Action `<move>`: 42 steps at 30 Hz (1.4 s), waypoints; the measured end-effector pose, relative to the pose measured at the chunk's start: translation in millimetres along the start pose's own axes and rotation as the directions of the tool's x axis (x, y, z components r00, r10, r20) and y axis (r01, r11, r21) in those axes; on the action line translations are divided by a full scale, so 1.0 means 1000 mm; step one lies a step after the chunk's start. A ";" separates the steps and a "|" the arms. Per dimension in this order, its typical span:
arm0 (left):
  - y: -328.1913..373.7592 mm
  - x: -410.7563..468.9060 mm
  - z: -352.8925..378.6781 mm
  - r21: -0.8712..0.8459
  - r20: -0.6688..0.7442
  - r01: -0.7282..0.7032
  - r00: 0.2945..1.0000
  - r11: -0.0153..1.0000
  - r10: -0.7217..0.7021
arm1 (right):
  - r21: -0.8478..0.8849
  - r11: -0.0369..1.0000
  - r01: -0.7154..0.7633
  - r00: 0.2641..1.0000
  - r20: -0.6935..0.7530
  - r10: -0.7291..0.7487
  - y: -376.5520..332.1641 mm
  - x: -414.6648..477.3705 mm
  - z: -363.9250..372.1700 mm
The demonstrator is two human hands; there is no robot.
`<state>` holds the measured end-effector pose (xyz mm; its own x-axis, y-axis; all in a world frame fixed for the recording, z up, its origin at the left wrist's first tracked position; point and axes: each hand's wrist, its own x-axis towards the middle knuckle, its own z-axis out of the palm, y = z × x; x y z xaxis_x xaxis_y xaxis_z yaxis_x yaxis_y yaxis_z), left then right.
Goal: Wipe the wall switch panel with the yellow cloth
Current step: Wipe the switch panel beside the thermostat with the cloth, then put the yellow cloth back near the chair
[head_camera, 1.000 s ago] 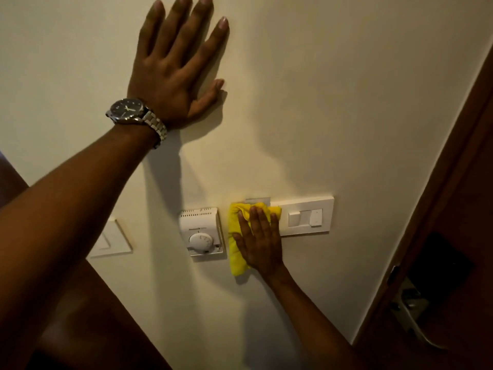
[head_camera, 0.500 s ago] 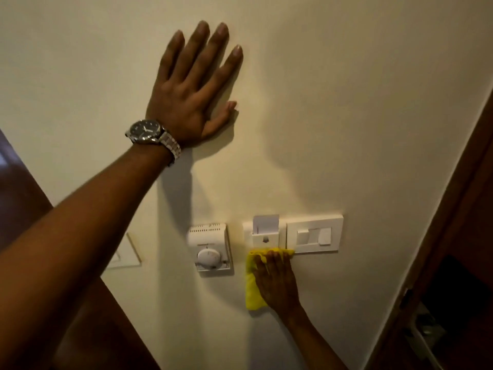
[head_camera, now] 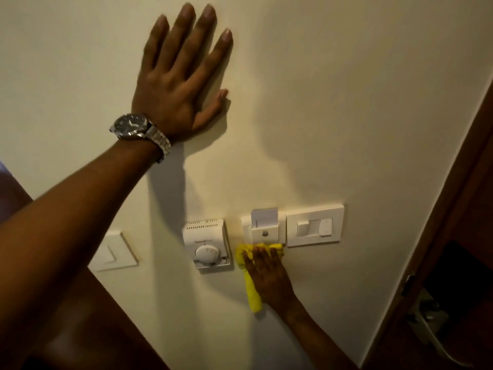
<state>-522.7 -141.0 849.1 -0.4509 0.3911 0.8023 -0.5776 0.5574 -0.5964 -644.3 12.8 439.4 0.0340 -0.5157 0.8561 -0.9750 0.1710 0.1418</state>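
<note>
A white switch panel (head_camera: pixel 314 226) is mounted low on the cream wall, with a key-card holder (head_camera: pixel 265 227) joined to its left side and a card standing in the slot. My right hand (head_camera: pixel 269 276) presses the yellow cloth (head_camera: pixel 250 287) flat against the wall just below the card holder; the cloth's top edge touches the holder's lower rim. My left hand (head_camera: pixel 181 78), with a metal wristwatch, lies flat and spread on the wall high above, holding nothing.
A white thermostat with a round dial (head_camera: pixel 206 243) sits just left of the cloth. Another white switch plate (head_camera: pixel 114 252) is further left, partly behind my left forearm. A dark wooden door frame and a metal door handle (head_camera: pixel 429 324) are at the right.
My right hand slid the cloth down off the card holder to the wall below it, uncovering the holder and card. My left hand stays planted on the wall.
</note>
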 end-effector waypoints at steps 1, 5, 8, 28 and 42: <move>-0.002 0.001 0.002 0.005 0.006 0.004 1.000 1.000 -0.004 | -0.005 1.000 -0.018 1.000 0.008 0.018 -0.001 -0.003 -0.003; 0.001 -0.004 -0.005 -0.010 0.016 0.011 1.000 1.000 -0.011 | -0.006 0.985 -0.175 0.980 -0.096 0.173 0.010 -0.026 -0.013; 0.002 0.002 -0.005 0.013 0.041 0.018 0.999 1.000 -0.018 | 0.097 0.962 -0.257 0.957 -0.113 0.267 0.008 0.005 -0.014; 0.168 -0.431 -0.291 0.219 0.933 0.803 -0.338 -0.555 -0.122 | 0.518 0.220 -0.826 0.559 0.710 0.429 -0.248 -0.049 -0.038; 0.260 -0.786 -0.435 0.533 0.377 0.109 -0.918 -0.839 0.120 | 0.408 0.697 -0.590 0.412 0.894 -0.175 -0.544 -0.289 0.152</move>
<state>-22.8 14.9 74.7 0.0881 -0.5681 -0.8182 0.0731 -0.8155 0.5741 -156.7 -58.3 39.4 -0.0121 -0.9931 -0.1170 -0.7891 0.0813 -0.6089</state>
